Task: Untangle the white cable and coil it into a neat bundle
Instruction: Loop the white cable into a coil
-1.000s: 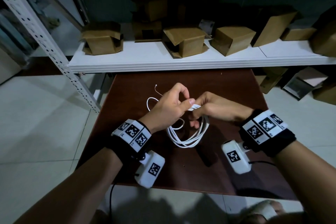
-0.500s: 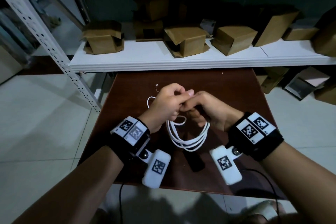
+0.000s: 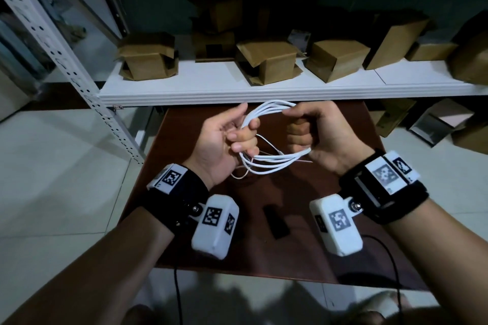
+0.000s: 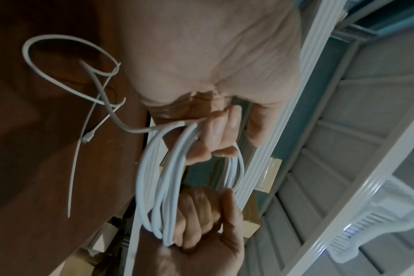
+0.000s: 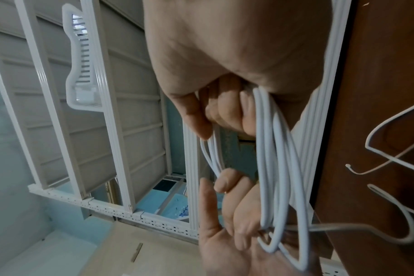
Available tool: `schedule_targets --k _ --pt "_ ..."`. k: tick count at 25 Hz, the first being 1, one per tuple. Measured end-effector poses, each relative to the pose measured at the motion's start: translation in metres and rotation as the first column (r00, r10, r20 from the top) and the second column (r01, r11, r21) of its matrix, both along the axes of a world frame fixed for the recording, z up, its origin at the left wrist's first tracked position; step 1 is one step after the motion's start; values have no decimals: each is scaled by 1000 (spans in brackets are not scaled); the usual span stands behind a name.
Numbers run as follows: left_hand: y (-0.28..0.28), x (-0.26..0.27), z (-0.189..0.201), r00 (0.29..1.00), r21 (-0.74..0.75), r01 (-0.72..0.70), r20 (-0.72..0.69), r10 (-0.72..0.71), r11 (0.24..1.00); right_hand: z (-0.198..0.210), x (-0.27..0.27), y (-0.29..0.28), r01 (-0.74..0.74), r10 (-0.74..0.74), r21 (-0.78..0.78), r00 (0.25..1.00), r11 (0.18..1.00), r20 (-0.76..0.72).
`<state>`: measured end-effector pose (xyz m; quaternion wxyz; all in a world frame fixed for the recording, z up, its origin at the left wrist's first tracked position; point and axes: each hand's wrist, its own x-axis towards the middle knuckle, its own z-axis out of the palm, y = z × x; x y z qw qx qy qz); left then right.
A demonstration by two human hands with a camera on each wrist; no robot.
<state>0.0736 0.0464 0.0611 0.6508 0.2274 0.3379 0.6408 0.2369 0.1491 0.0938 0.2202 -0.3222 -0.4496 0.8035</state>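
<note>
The white cable (image 3: 274, 165) is wound into a coil of several loops, held in the air above the brown table (image 3: 330, 232). My left hand (image 3: 244, 134) grips the coil's left side with fingers curled round the strands, palm toward me. My right hand (image 3: 299, 132) is closed in a fist round the right side. The coil is stretched into an oval between them. In the left wrist view the cable (image 4: 154, 177) runs from my left hand's fingers (image 4: 221, 134) down to the right hand (image 4: 201, 224). The right wrist view shows the cable (image 5: 272, 158) and a loose end (image 5: 402, 214) trailing off.
A thin white cable tie (image 3: 239, 175) lies on the table under the coil, and a small black object (image 3: 276, 221) lies nearer me. A white shelf (image 3: 264, 92) with several cardboard boxes sits just beyond the hands. A perforated upright (image 3: 79, 68) stands at left.
Both hands have risen from just above the table and turned palms toward me. They have moved apart, stretching the hanging coil into a wide oval between them.
</note>
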Motion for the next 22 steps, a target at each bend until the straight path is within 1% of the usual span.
schedule_targets --k 3,4,5,7,9,12,14,16,20,22 --pt "0 9 -3 985 -5 -34 170 34 999 -1 0 3 -11 11 3 1000 1000 -11" --pt "0 13 -5 983 -10 -36 179 37 999 -4 0 5 -10 10 3 1000 1000 -4" --pt "0 16 -8 990 -11 -38 136 39 999 -6 1 6 -15 15 5 1000 1000 4" --pt "1 16 -11 998 -12 -49 -47 49 999 -11 6 10 -51 51 7 998 999 21" --pt "0 14 -13 981 -10 -55 -184 53 998 -11 13 10 -132 130 40 989 990 67" --pt "-4 14 -11 942 -15 -54 -332 46 998 -9 17 7 -269 249 123 956 955 156" --pt "-5 17 -10 922 -40 -36 -387 18 999 -9 17 5 -325 281 206 935 923 217" --pt "-4 16 -11 911 -61 -25 -412 -2 998 -11 15 5 -346 275 265 923 900 271" --pt "-1 9 -16 883 -97 -24 -469 -24 995 -16 12 7 -322 222 271 913 907 341" --pt "-1 7 -18 848 -113 -12 -528 -50 994 -15 11 6 -370 256 270 891 889 375"
